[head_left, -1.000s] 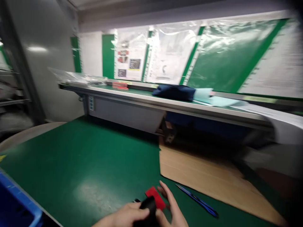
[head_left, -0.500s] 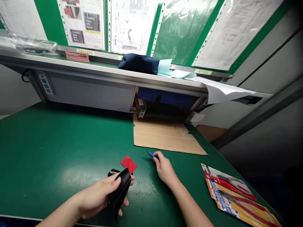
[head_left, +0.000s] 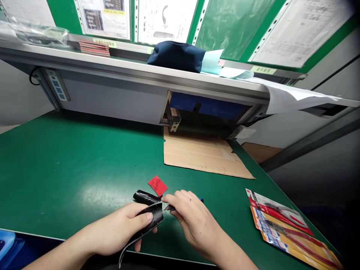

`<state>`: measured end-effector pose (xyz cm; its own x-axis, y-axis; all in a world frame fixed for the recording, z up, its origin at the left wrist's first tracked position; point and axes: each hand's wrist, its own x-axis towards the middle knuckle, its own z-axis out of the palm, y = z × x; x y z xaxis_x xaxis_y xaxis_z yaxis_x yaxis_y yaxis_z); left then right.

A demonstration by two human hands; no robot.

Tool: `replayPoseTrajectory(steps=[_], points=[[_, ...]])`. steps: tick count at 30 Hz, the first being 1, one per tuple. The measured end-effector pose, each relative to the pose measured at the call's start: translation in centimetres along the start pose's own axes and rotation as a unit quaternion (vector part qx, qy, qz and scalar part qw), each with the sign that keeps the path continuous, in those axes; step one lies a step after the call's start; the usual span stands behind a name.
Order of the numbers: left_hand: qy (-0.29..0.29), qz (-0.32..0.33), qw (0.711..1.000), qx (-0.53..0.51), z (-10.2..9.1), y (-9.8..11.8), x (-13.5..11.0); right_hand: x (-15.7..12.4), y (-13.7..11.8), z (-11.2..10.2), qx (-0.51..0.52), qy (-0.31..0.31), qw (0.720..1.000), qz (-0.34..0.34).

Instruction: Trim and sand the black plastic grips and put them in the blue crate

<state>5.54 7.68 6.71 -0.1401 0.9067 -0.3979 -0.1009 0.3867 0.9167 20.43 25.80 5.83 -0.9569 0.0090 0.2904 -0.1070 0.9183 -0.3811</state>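
Observation:
My left hand [head_left: 120, 227] is closed around a black curved plastic shell [head_left: 155, 213], thumb on its inner face, with a thin tail of the shell hanging below. A blue-handled craft knife [head_left: 168, 207] is in my right hand [head_left: 195, 219], its fingers bent round it. The blade tip is close to the shell's end; whether it touches, I cannot tell. Just beyond the shell lies a black ribbed piece [head_left: 144, 197], partly hidden by my hands. A red square pad [head_left: 157, 185] with dark marks lies on the green table behind that piece.
A cardboard sheet [head_left: 202, 157] lies at the back of the green table [head_left: 92, 161]. Packaged pliers [head_left: 292, 236] are at the right. A shelf [head_left: 126, 66] crosses the back, bearing a dark blue pouch [head_left: 177, 56] and papers. A blue bin [head_left: 8, 243] shows at lower left.
My right hand has brought the knife left and nearer, to the shell's end. The shell has turned in my left hand, its inner face now showing. The view has tilted downward.

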Motion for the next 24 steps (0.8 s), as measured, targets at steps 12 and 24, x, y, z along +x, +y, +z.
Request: replayPoseTrajectory(steps=[12,24], points=[[0.0,-0.024,0.999,0.038,1.5,0.3,-1.0,0.4,-0.5,0.4,-0.207,-0.003,0.978,-0.029],[0.016,-0.068,0.991,0.111,2.4,-0.1,-1.4,-0.2,0.7,1.1,0.003,-0.135,0.991,-0.005]])
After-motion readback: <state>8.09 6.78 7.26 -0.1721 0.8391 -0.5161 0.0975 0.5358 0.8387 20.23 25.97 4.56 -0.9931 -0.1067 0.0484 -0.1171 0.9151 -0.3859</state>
